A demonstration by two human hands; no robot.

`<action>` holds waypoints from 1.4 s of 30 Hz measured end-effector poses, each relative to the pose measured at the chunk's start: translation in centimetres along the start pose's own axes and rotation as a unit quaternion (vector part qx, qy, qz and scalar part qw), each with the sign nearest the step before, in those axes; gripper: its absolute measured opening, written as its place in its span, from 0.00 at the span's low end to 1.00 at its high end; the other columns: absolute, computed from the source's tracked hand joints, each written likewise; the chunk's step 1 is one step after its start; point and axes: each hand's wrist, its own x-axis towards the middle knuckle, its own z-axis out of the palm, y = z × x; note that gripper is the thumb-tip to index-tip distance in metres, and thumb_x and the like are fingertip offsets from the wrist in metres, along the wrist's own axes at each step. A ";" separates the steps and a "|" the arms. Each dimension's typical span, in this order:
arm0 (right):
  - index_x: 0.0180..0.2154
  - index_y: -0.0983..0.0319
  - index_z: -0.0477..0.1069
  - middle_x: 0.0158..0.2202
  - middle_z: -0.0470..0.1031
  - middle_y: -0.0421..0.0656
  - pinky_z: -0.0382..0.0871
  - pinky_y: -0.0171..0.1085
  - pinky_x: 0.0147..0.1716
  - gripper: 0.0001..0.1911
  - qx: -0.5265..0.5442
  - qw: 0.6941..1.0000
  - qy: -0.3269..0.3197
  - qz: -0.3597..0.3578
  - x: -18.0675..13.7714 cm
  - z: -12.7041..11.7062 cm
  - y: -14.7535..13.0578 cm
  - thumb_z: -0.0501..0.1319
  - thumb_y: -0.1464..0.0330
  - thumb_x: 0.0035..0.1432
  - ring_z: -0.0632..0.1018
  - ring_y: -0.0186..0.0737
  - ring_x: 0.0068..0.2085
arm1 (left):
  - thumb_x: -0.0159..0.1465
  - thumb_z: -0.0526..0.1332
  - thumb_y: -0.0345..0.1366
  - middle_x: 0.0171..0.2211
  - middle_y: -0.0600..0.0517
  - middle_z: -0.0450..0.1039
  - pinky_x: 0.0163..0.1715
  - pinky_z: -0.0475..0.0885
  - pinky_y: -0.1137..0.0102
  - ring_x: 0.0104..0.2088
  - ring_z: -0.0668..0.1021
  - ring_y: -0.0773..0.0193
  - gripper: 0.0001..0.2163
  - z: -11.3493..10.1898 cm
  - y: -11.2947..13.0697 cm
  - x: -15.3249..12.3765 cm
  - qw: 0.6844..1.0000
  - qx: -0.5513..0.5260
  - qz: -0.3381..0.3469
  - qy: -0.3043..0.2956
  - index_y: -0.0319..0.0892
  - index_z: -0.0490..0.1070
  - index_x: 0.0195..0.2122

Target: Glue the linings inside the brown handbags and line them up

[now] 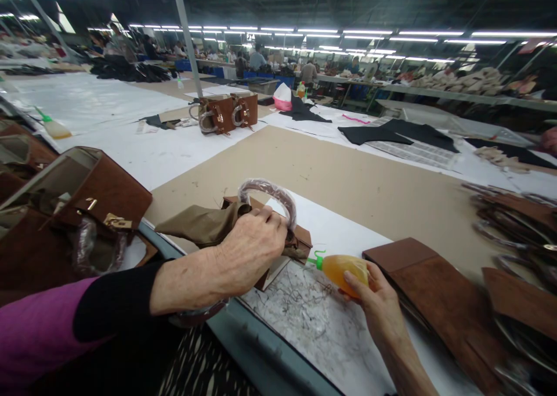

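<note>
Brown handbag [300, 239] under left hand [250, 248], gripped; right hand [374, 294] clasps glue bottle [343, 266] beside.

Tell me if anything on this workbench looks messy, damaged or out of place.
Only the white work sheet near the orange squeeze bottle in the right hand stands out: it is covered in grey smears and scratchy lines. Nothing looks spilled or broken.

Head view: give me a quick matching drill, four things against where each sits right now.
Things:
1. glue bottle
2. wrapped handle
3. brown leather panels
4. pair of finished bags

Places:
A. far back on the white sheet
B. in the right hand
C. under the left hand
D. stacked at the right of the table

Pairs: 1-B, 2-C, 3-D, 4-A
</note>
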 end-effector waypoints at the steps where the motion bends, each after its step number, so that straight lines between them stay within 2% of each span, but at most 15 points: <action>1: 0.43 0.61 0.69 0.38 0.75 0.44 0.71 0.37 0.24 0.24 0.005 1.000 0.000 0.005 0.1 -0.1 0.2 0.70 0.56 0.49 0.76 0.47 0.33 | 0.58 0.53 0.22 0.49 0.34 0.69 0.47 0.72 0.57 0.47 0.72 0.49 0.17 0.1 0.0 0.0 1.000 0.002 0.000 0.003 0.27 0.67 0.49; 6: 0.42 0.61 0.70 0.36 0.75 0.44 0.70 0.35 0.23 0.25 0.014 1.000 -0.012 0.019 0.2 0.0 0.4 0.72 0.56 0.46 0.75 0.46 0.33 | 0.59 0.50 0.21 0.48 0.35 0.70 0.45 0.72 0.57 0.47 0.73 0.50 0.16 0.3 0.0 -0.2 1.000 0.008 -0.010 0.028 0.28 0.67 0.48; 16: 0.43 0.61 0.70 0.36 0.75 0.44 0.69 0.35 0.24 0.25 0.009 0.999 -0.044 0.030 -1.2 0.3 -1.1 0.72 0.55 0.47 0.75 0.43 0.31 | 0.59 0.51 0.22 0.47 0.37 0.70 0.44 0.72 0.57 0.45 0.73 0.51 0.14 -0.1 0.0 0.0 1.000 -0.027 -0.016 -0.001 0.29 0.67 0.46; 28: 0.42 0.61 0.72 0.33 0.75 0.44 0.65 0.33 0.21 0.21 0.047 0.995 -0.077 0.049 -3.2 1.0 -2.1 0.71 0.57 0.50 0.73 0.41 0.28 | 0.59 0.51 0.22 0.45 0.38 0.70 0.43 0.71 0.59 0.43 0.72 0.52 0.14 0.4 -0.1 0.0 0.999 -0.027 -0.005 0.023 0.29 0.68 0.46; 37: 0.41 0.61 0.73 0.30 0.74 0.44 0.64 0.32 0.21 0.20 0.075 0.993 -0.077 0.042 -5.1 2.5 -3.8 0.71 0.58 0.49 0.71 0.39 0.26 | 0.60 0.51 0.23 0.46 0.38 0.70 0.42 0.71 0.59 0.44 0.71 0.52 0.14 0.4 0.1 -0.1 0.999 -0.027 -0.006 0.029 0.29 0.67 0.47; 42: 0.41 0.61 0.73 0.31 0.74 0.44 0.64 0.33 0.20 0.20 0.079 0.991 -0.094 0.051 -5.7 2.6 -3.7 0.71 0.57 0.49 0.70 0.39 0.26 | 0.58 0.52 0.22 0.46 0.38 0.70 0.42 0.72 0.59 0.43 0.71 0.52 0.15 0.3 0.0 -0.2 0.999 -0.016 0.001 0.031 0.28 0.68 0.46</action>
